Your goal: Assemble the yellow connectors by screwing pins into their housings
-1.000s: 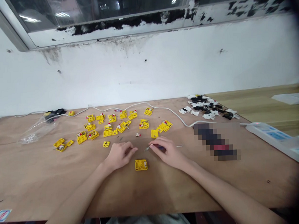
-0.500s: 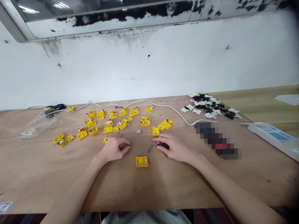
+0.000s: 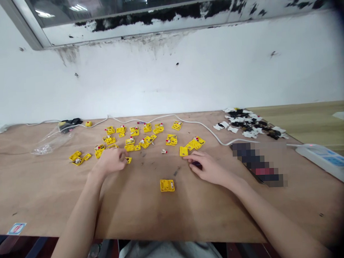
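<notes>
My left hand (image 3: 112,160) is over the left-centre of the table, fingers bent and a little apart, its tips beside a small flat yellow cover (image 3: 129,160). My right hand (image 3: 205,165) rests on the table, with its fingers curled around a dark purple object (image 3: 197,164), mostly hidden by the hand. The right index finger stretches out close to a yellow case half (image 3: 183,151). Between and nearer than the hands lies an open yellow case (image 3: 167,185) with a white part inside. A small thin metal piece (image 3: 176,171) and a white part with a red tip (image 3: 164,152) lie beyond it.
Several yellow cases (image 3: 144,141) with white and red parts are spread behind the hands. A pile of black and white pieces (image 3: 249,122) sits at the back right. A white cable (image 3: 200,123) runs along the back to a power strip (image 3: 325,161). A clear plastic bag (image 3: 48,142) lies left.
My left hand has moved left, from the middle of the table to the small yellow cover. My right hand stays nearly in place. The whole view has shifted slightly.
</notes>
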Motion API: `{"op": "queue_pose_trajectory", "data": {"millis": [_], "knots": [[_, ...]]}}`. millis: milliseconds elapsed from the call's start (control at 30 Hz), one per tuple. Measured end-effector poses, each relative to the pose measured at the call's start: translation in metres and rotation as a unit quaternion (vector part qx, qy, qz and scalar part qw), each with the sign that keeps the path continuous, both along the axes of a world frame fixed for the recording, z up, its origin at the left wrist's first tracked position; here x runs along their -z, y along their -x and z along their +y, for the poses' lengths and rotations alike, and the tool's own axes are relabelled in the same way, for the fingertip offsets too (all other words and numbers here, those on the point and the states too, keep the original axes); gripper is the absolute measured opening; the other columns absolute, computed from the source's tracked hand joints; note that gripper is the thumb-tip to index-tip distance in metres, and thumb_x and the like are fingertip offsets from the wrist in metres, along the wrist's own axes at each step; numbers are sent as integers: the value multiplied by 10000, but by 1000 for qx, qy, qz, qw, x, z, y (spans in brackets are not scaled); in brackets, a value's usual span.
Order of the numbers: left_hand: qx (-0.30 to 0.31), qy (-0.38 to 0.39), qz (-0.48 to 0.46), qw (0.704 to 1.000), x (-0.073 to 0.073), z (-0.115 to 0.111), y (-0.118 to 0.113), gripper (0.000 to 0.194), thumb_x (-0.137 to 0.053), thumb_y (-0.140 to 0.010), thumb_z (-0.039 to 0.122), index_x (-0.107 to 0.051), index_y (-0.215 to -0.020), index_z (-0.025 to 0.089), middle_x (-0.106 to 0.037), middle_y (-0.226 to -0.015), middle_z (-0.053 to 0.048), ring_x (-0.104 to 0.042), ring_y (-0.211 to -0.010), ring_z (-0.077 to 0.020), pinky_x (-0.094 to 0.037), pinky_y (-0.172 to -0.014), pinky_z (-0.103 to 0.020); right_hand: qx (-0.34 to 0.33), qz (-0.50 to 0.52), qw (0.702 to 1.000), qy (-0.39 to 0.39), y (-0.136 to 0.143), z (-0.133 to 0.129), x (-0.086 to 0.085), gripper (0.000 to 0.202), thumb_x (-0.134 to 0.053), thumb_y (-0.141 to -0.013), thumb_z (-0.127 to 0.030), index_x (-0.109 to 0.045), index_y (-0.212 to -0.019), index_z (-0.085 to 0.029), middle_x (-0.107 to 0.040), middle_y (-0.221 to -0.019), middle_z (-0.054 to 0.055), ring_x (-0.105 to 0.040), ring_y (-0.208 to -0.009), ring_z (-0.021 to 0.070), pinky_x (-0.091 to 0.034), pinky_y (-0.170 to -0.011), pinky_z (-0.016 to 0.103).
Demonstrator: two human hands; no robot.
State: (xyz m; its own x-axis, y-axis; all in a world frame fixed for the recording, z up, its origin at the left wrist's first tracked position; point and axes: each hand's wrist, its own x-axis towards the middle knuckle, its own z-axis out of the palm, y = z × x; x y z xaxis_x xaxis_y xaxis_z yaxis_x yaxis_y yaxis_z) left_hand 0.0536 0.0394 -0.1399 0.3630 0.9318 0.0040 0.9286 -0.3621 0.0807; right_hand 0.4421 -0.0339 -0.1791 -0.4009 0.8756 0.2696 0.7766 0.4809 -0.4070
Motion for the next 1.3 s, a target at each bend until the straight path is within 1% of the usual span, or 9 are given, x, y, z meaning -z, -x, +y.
{"op": "queue_pose_trajectory", "data": {"millis": [167,400,600,767,933,1033,1100,1167,1300], "knots": [[-17,42,19,999,1,0,-3,291,-552,-755,308,-734,-981,282,-721,-823,-22,-658,-721,-224,-365,-596,-284,5,13,1000,11,1,-1,2,286,-525,-912,-166,-703,-1135,-192,-650,-956,89,-638,-897,236,-513,-782,362],[-37,16,27,999,4,2,0,304,-529,-777,323,-742,-989,273,-723,-838,-45,-665,-749,-238,-378,-613,-290,3,30,999,13,2,1,4,281,-527,-916,-169,-702,-1135,-186,-648,-977,93,-633,-902,229,-516,-799,360],[30,-29,-55,998,7,-3,-10,324,-530,-769,234,-753,-996,292,-730,-783,4,-656,-699,-191,-400,-641,-271,3,24,999,23,1,0,5,283,-523,-924,-177,-696,-1147,-188,-635,-991,92,-626,-898,223,-517,-802,361],[124,-34,-132,983,22,-13,-32,252,-567,-818,258,-751,-990,267,-739,-813,16,-634,-666,-137,-404,-632,-241,5,26,999,22,0,0,5,279,-537,-918,-179,-697,-1146,-180,-635,-993,97,-624,-890,220,-522,-794,357],[119,-19,-164,979,35,-21,-60,277,-556,-901,337,-736,-1098,262,-717,-773,-2,-626,-666,-140,-414,-641,-251,5,26,999,18,1,0,6,280,-547,-908,-168,-700,-1143,-186,-638,-989,95,-623,-877,219,-523,-792,365],[111,-47,-165,979,35,-19,-84,315,-524,-936,362,-701,-1175,258,-721,-910,-31,-656,-796,-169,-454,-705,-265,5,15,1000,15,1,1,7,272,-546,-912,-172,-701,-1134,-196,-636,-1003,90,-623,-897,223,-517,-810,375],[127,-77,-151,977,32,-13,-101,347,-538,-929,380,-674,-1227,265,-699,-1090,-59,-658,-961,-209,-479,-768,-289,6,10,1000,12,2,2,8,256,-547,-917,-180,-704,-1119,-199,-635,-1004,86,-621,-908,226,-513,-812,376],[152,-83,-133,976,29,-4,-116,383,-568,-905,389,-658,-1253,255,-672,-1160,-85,-634,-1065,-254,-493,-815,-324,6,11,1000,9,1,2,9,250,-545,-923,-182,-702,-1117,-195,-633,-1008,87,-619,-922,227,-512,-815,372],[159,-31,-138,977,23,10,-130,252,-547,-920,346,-736,-1036,226,-703,-1055,-86,-640,-1049,-260,-498,-853,-342,3,19,1000,11,1,2,9,256,-549,-920,-169,-695,-1129,-195,-634,-1012,88,-616,-924,220,-513,-822,362]]}}
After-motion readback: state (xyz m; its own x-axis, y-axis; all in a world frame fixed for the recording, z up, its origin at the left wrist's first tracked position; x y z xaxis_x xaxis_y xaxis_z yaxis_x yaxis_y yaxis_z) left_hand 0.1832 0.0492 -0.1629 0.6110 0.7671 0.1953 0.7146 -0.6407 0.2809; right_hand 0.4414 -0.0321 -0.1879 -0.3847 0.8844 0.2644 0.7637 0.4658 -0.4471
